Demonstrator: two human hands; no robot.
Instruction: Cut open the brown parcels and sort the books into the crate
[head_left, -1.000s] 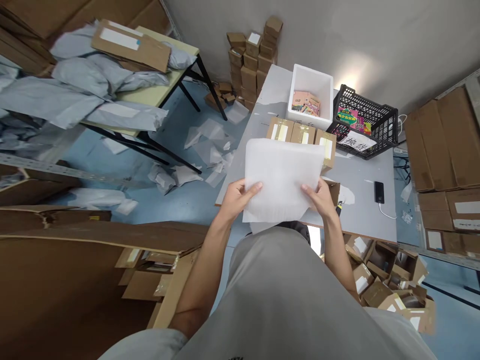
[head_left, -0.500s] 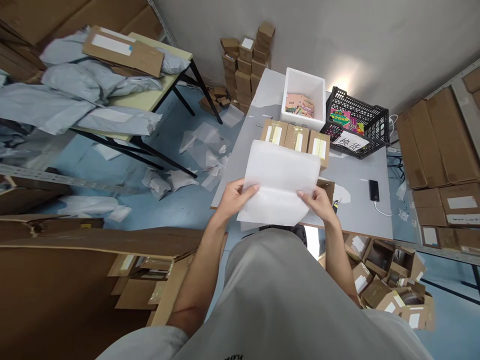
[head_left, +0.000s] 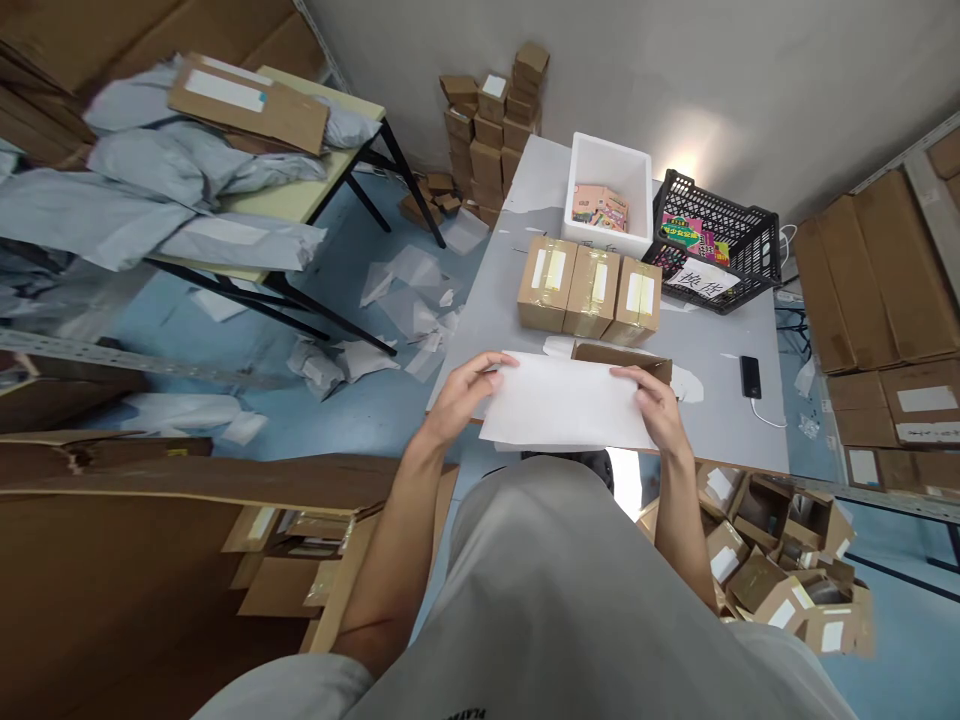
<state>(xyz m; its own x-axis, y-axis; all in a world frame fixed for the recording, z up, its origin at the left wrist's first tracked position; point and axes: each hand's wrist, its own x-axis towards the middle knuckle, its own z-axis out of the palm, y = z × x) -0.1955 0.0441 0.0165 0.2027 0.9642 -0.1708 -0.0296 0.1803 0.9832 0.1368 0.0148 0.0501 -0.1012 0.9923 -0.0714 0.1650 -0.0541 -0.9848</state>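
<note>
A white sheet of thin packing foam [head_left: 566, 402], folded over, is held level at the near edge of the grey table [head_left: 739, 430]. My left hand [head_left: 463, 395] pinches its far left corner, thumb and fingers closed on it. At the far right corner my right hand [head_left: 660, 405] grips the same sheet. Just behind the sheet stands an opened cardboard box [head_left: 626, 358], its front hidden by the sheet and my right hand. Three taped cardboard boxes [head_left: 592, 290] sit side by side farther back.
Behind the taped boxes are a white foam bin [head_left: 649, 190] and a black plastic crate [head_left: 761, 245], both holding printed packs. A phone [head_left: 750, 377] on a cable lies at right. A large carton [head_left: 285, 475] stands left; opened boxes [head_left: 780, 560] pile up at lower right.
The sheet's far half has come down toward me, folding it over and uncovering the taped boxes. Both hands have shifted from its middle to the fold's corners.
</note>
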